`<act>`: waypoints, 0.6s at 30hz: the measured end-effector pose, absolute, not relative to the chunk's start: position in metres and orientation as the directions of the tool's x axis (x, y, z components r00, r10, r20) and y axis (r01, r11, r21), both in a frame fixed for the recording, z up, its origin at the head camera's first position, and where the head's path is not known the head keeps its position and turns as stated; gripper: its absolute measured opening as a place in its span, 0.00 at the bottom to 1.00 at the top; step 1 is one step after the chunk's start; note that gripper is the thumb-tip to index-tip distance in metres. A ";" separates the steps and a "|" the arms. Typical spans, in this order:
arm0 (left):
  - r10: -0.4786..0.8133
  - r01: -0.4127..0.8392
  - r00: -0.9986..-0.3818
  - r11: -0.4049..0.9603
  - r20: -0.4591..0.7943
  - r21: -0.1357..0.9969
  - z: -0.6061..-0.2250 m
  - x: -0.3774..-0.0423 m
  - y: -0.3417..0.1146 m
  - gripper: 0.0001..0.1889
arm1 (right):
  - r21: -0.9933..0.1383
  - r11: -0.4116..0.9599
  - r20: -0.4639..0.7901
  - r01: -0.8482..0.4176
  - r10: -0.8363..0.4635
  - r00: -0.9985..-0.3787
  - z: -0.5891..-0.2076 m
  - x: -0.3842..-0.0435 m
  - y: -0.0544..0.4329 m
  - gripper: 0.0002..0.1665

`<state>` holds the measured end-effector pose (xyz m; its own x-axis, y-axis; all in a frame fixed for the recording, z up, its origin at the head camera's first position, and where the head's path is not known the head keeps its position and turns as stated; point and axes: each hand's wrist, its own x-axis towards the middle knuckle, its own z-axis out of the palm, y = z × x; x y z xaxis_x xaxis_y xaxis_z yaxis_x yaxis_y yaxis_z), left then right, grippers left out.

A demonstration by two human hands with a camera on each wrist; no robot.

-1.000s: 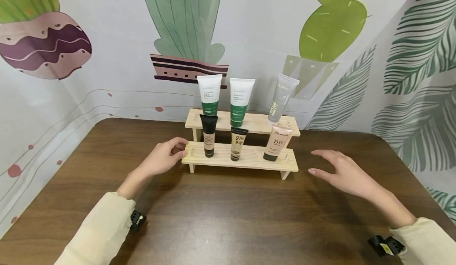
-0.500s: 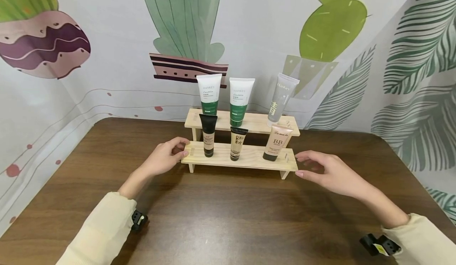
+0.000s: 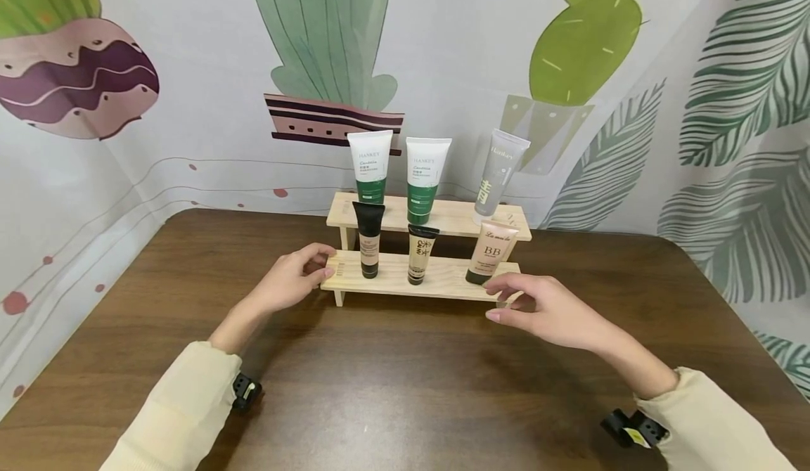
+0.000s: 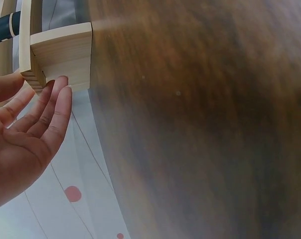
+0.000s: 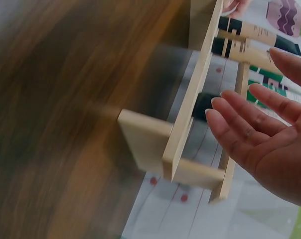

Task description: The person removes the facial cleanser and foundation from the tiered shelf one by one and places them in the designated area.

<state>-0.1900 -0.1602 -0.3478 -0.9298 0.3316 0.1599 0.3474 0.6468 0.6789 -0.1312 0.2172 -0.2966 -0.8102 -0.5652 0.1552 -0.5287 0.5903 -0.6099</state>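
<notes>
Fingers of the right hand (image 3: pixel 549 309) are parted and loosely bent, the thumb clear of them, holding nothing; whether a fingertip touches the pink BB tube (image 3: pixel 492 252) I cannot tell. That tube stands cap-down on the lower tier, at this hand's 10 o'clock. Change noted: against a second ago, the hand sits further toward 9 o'clock, now before the right end of the wooden stand (image 3: pixel 446 279) rather than well off it. I judge this brings the BB tube within grasp. No tube appears shifted. Fingers of the left hand (image 3: pixel 292 276) pinch the stand's 9 o'clock end; I read this as steadying. Outward from the BB tube, I record the gold tube (image 3: pixel 419 254) at 9 o'clock and the grey tube (image 3: pixel 500 176), on the upper tier, at 12.
</notes>
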 end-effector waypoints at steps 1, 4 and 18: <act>0.333 0.347 -0.930 0.646 0.159 0.679 -0.348 -0.190 -0.160 0.14 | -0.615 0.583 0.155 -0.531 -0.571 -0.806 -0.297 -0.132 0.214 0.18; 0.336 0.350 -0.928 0.644 0.159 0.680 -0.347 -0.191 -0.160 0.14 | -0.631 0.560 0.155 -0.537 -0.587 -0.795 -0.297 -0.133 0.203 0.20; 0.331 0.336 -0.932 0.634 0.149 0.697 -0.347 -0.191 -0.160 0.15 | -0.721 0.434 0.192 -0.541 -0.625 -0.757 -0.295 -0.135 0.153 0.22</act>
